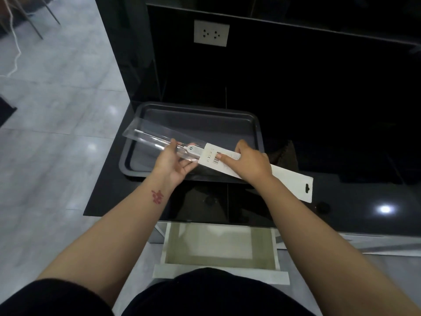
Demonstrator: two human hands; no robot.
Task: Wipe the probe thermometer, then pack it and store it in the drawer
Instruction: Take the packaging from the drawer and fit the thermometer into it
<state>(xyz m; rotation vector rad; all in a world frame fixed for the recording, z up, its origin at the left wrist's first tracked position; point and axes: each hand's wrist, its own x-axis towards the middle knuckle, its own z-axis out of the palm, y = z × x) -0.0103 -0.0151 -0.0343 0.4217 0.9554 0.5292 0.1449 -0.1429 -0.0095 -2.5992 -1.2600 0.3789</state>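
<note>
I hold a long clear plastic sleeve (145, 133) over the dark baking tray (255, 124). Inside it lies the probe thermometer (192, 149), its thin metal probe pointing left and its white head near the middle. My left hand (173, 163) grips the sleeve from below. A white backing card (289, 181) with a barcode and a hang hole sticks out of the sleeve to the right. My right hand (248, 163) pinches the card, its fingers pressed on the barcode end. Below the counter, a white drawer (218, 249) stands pulled open.
The glossy black countertop (364, 201) runs to the right, with a dark object (284, 153) behind my right hand. A wall socket (211, 33) sits on the black back panel. Grey tiled floor (57, 133) lies to the left.
</note>
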